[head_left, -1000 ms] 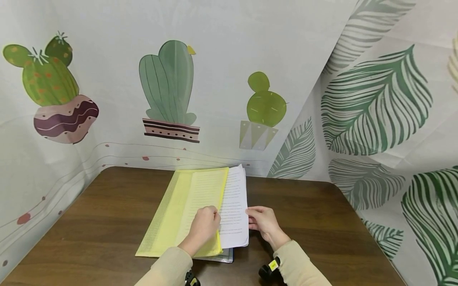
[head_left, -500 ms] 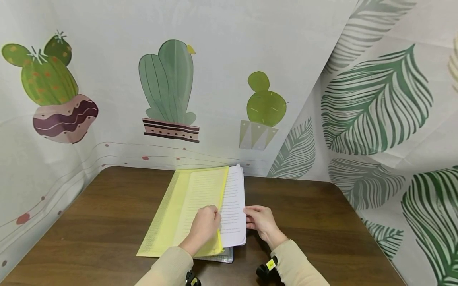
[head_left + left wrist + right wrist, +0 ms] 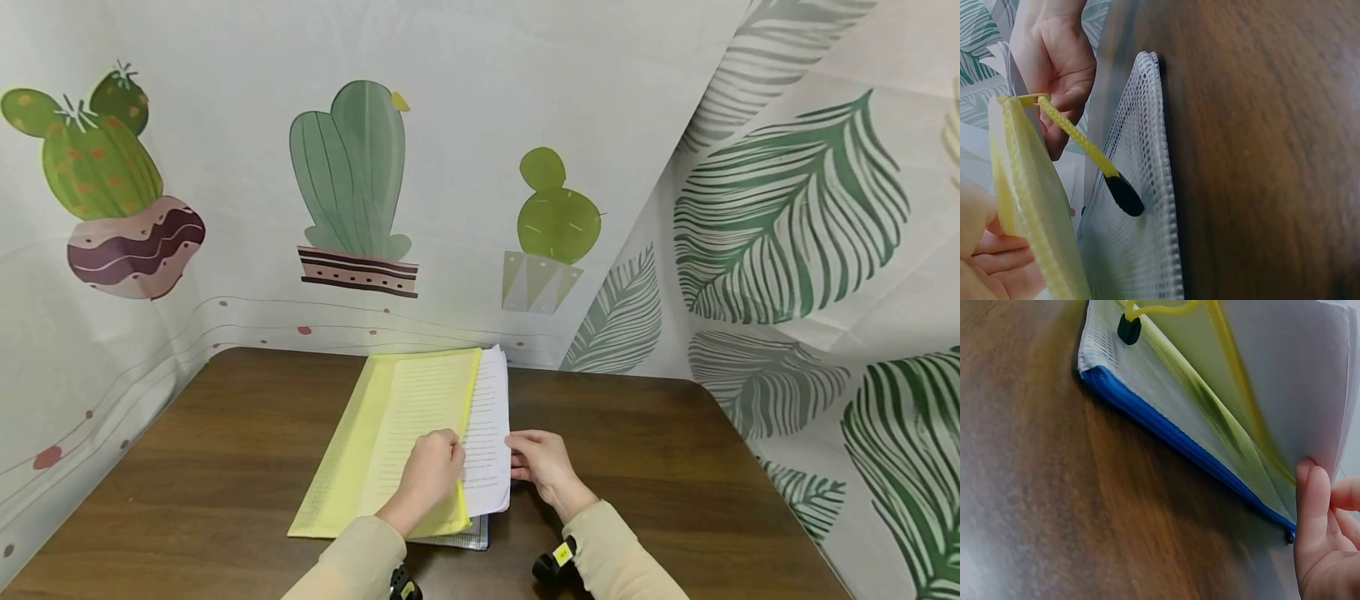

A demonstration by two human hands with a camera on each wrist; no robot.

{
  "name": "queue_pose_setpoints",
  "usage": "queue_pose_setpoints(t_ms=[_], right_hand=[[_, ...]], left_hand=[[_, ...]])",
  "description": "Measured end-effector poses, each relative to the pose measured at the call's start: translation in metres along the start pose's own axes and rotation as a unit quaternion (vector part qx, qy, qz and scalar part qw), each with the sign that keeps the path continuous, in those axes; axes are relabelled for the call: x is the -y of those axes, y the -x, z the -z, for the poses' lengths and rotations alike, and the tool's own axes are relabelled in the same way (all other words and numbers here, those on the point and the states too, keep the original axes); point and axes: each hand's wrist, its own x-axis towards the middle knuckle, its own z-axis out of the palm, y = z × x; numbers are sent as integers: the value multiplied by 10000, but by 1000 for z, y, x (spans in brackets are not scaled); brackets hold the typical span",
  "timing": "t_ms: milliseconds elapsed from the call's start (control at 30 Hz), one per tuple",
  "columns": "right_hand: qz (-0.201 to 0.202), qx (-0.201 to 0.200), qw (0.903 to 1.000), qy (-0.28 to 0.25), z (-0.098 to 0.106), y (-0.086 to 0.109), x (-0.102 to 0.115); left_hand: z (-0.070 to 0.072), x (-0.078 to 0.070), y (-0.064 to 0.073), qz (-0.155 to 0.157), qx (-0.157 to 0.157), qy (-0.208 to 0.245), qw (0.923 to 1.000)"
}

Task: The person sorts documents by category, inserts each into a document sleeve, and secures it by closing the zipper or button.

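Note:
A translucent yellow mesh zipper pouch [image 3: 348, 467] leans up off the table, with a stack of printed papers [image 3: 487, 467] partly inside it and sticking out at its right side. My left hand [image 3: 429, 471] grips the pouch's right edge, fingers curled. At the outer edge of the papers, my right hand [image 3: 546, 467] pinches the stack between thumb and fingers. The left wrist view shows the pouch's yellow pull cord [image 3: 1079, 134] hanging with a black tip. The part of the papers inside shows through the yellow sheet.
Beneath the yellow pouch a white mesh pouch [image 3: 1150, 187] with a blue zipper [image 3: 1172, 444] lies on the brown wooden table [image 3: 645, 492]. Behind the table hangs a pale cloth [image 3: 465, 125] printed with cacti and leaves.
My right hand has moved slightly left, and the papers have slid farther into the yellow pouch. The left hand keeps its grip at nearly the same spot.

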Motion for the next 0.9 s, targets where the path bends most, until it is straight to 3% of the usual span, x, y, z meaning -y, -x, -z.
queue_pose_setpoints(t_ms=[367, 900], right_hand=[[29, 30, 9999, 93, -2, -1, -3], [-73, -305, 9995, 74, -5, -1, -1]], left_hand=[[-3, 1, -1, -24, -53, -59, 10000], [-2, 1, 0, 129, -64, 279, 9995]])
